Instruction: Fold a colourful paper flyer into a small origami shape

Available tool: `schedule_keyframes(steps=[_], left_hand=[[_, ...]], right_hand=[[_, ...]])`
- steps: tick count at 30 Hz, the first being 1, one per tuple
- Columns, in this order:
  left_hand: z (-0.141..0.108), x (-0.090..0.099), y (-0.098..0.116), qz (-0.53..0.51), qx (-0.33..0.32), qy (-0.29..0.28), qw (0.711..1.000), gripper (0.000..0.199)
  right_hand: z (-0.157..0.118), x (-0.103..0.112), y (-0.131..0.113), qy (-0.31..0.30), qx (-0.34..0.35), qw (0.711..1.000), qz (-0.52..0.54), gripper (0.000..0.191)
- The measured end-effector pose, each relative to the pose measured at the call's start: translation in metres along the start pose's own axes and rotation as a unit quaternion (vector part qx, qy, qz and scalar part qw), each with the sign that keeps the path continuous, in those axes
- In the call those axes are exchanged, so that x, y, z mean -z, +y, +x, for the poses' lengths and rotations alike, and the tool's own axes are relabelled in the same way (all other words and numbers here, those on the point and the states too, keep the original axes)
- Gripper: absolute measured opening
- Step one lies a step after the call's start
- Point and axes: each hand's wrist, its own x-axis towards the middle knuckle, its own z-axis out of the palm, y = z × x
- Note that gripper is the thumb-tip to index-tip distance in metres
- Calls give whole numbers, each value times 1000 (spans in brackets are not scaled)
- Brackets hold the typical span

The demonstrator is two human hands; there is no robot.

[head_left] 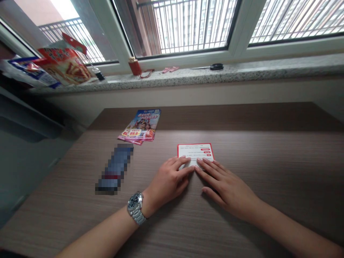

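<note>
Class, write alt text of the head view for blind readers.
A left hand and a right hand rest on a red-bordered white rectangular card on a brown wood-grain table; colourful paper flyers lie farther left, and black-handled scissors on the speckled stone windowsill.

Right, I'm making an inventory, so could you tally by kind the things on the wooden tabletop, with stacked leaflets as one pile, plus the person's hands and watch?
White rectangular card with red border: 1
Pile of blue-and-pink printed leaflets: 1
Dark-blue oblong thing, too blurred to identify: 1
Hands, left hand and right hand: 2
Silver metal wristwatch: 1
Total: 6
</note>
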Motion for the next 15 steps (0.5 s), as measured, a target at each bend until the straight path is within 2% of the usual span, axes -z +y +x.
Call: schedule_keyframes(steps=[15], left_hand=[[-4,2,1,12,-1,-4,1000,47]], right_hand=[[-2,-4,2,-3,7,1000,-16,63]])
